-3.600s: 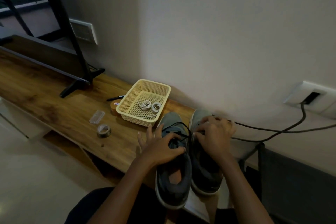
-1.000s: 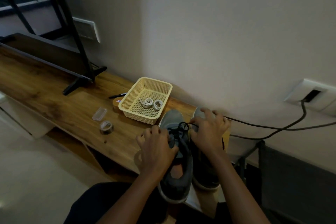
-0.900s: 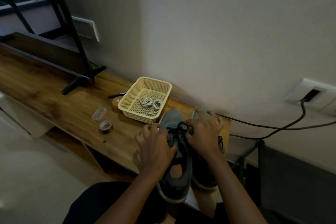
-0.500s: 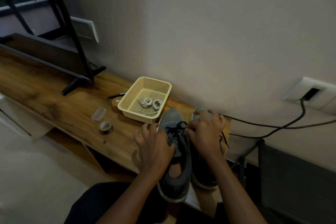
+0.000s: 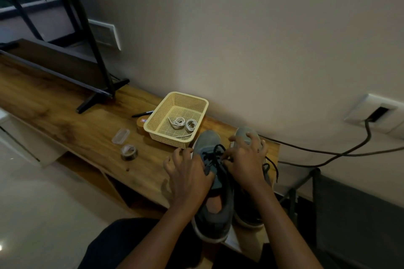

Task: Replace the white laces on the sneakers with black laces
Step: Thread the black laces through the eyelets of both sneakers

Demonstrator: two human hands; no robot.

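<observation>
Two grey sneakers stand side by side on the wooden bench, toes toward the wall: the left sneaker (image 5: pixel 207 141) and the right sneaker (image 5: pixel 246 132). A black lace (image 5: pixel 215 155) is threaded through the left sneaker's eyelets. My left hand (image 5: pixel 188 172) pinches the lace on that shoe's left side. My right hand (image 5: pixel 247 162) pinches it from the right, fingers spread over the right sneaker. Another black lace end (image 5: pixel 274 167) hangs beside the right sneaker. Coiled white laces (image 5: pixel 183 123) lie in the cream basket (image 5: pixel 157 116).
A tape roll (image 5: pixel 129 152), a clear plastic case (image 5: pixel 121 136), a black marker (image 5: pixel 142 113) and a small orange box sit left of the basket. A black stand foot (image 5: pixel 98 96) rests farther left. A dark cable (image 5: pixel 328 153) runs from the wall socket (image 5: pixel 376 113).
My hands have drawn together over the left sneaker's lace and worked it down onto the eyelets; the earlier raised loop is gone. The camera has shifted slightly.
</observation>
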